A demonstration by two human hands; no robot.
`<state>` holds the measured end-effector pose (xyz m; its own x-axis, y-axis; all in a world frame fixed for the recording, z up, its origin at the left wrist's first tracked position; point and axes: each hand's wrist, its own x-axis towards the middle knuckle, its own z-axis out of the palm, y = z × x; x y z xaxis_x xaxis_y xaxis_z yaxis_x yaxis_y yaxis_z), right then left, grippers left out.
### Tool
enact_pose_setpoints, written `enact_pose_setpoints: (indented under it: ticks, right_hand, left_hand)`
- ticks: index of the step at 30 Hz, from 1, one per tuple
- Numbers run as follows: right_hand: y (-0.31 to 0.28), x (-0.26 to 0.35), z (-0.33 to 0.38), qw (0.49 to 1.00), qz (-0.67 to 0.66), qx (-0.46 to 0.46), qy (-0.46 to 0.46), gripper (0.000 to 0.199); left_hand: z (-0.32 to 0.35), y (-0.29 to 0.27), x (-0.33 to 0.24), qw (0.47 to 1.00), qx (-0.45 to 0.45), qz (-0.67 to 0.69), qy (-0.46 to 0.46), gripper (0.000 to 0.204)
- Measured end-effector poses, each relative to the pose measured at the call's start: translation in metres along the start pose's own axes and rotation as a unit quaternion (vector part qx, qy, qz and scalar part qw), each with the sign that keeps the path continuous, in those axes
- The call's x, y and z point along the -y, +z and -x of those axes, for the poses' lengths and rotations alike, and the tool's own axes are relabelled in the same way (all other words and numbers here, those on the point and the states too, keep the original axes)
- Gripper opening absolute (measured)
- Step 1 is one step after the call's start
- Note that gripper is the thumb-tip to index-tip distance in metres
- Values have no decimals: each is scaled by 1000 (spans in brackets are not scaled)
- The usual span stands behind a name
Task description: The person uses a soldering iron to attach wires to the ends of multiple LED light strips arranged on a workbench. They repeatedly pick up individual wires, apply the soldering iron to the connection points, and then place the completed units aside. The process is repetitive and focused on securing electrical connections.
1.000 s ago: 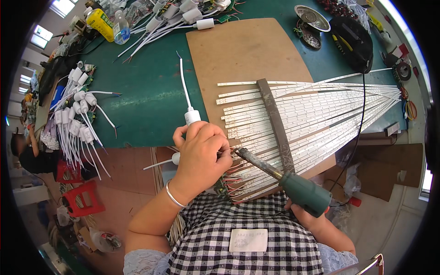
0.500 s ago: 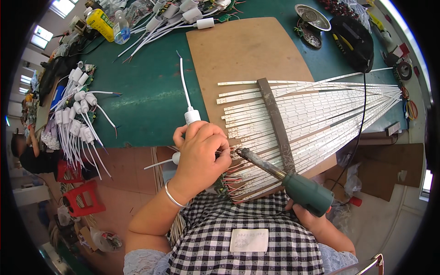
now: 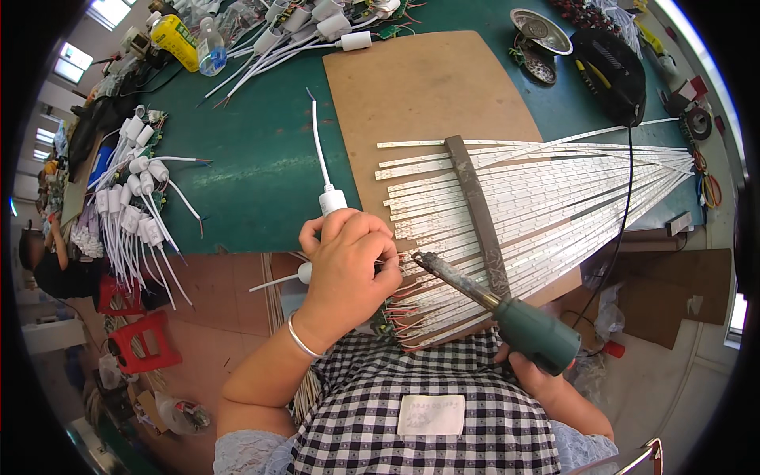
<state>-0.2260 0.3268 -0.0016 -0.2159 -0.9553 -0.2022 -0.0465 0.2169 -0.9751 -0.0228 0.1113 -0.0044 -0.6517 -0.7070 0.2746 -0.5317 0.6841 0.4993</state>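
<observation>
My left hand [image 3: 348, 257] is closed around a white plastic cap with a white cable [image 3: 332, 201], its fingers pinching beside the ends of the LED strips. The thin wires at my fingertips are mostly hidden. My right hand [image 3: 534, 375] grips the green handle of a soldering iron [image 3: 540, 336]. The iron's dark tip lies just right of my left fingertips, over the strip ends. Many narrow white LED strips [image 3: 546, 202] fan out to the right, with a dark flat bar [image 3: 477, 210] across them. Red wires [image 3: 404, 317] hang from the nearer strips.
A brown board [image 3: 427, 87] lies under the strips on the green table [image 3: 245, 158]. Bundles of white caps with cables [image 3: 138, 190] sit at left and far back. A metal dish [image 3: 546, 28] and a black cap [image 3: 609, 75] lie at far right. The iron's black cord [image 3: 628, 190] crosses the strips.
The soldering iron has shifted slightly to the right, its tip a little farther from my left fingertips. My left hand stays almost in place, still closed on the cap.
</observation>
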Motion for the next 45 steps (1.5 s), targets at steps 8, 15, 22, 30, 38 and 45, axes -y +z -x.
enact_pose_setpoints:
  ticks: [8,15,22,30,38,45]
  right_hand:
    - [0,-5,1,998,58,-1,29,28]
    - [-6,-7,-5,982,152,72,-81,39]
    - [-7,-13,-2,981,162,62,-84,40]
    - [-1,-12,1,998,-3,-15,-58,56]
    - [-5,-18,0,996,3,19,-86,54]
    - [-4,-19,1,997,-32,-8,-76,40]
  left_hand:
    - [0,0,-1,1000,2,-9,4,14]
    - [-1,-1,-2,1000,8,-19,6,14]
    - [-2,-3,-3,999,29,-20,2,11]
    - [-2,-4,-4,999,37,-25,-1,10]
    - [-2,-4,-4,998,44,-34,-4,9]
    - [-3,-5,-6,998,48,-34,-7,12]
